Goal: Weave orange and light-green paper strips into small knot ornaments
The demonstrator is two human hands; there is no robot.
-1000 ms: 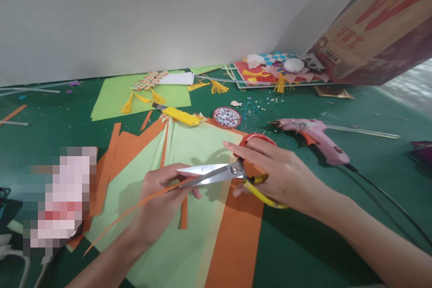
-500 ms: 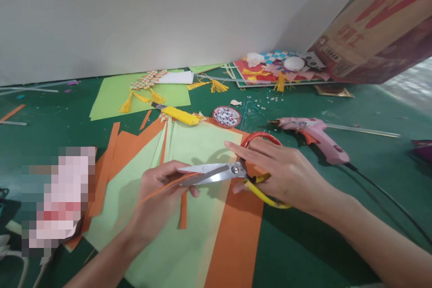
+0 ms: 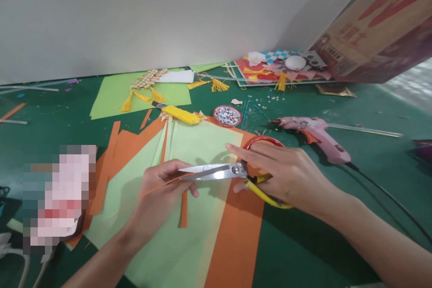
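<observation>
My right hand (image 3: pixel 286 171) is wrapped through the handles of a pair of scissors (image 3: pixel 232 171), one loop red and one yellow. The blades point left, nearly closed, with their tips at the fingers of my left hand (image 3: pixel 165 184). That hand pinches an orange paper strip (image 3: pixel 184 211), whose end hangs below the fingers. A thin orange sliver (image 3: pixel 157 187) runs from the blade tips across the back of the left hand. Beneath both hands lie a pale green paper sheet (image 3: pixel 189 252) and an orange sheet (image 3: pixel 236 243).
A yellow utility knife (image 3: pixel 180 114) and a red-rimmed dish of small beads (image 3: pixel 227 116) lie beyond the sheets. A pink glue gun (image 3: pixel 313 132) with its cord is at right. A pixelated phone-like object (image 3: pixel 64 198) lies left. Tasselled woven pieces (image 3: pixel 148 79) and a paper bag (image 3: pixel 381 27) stand farther back.
The scissor blades have closed further on the orange paper. Both hands stay in nearly the same place.
</observation>
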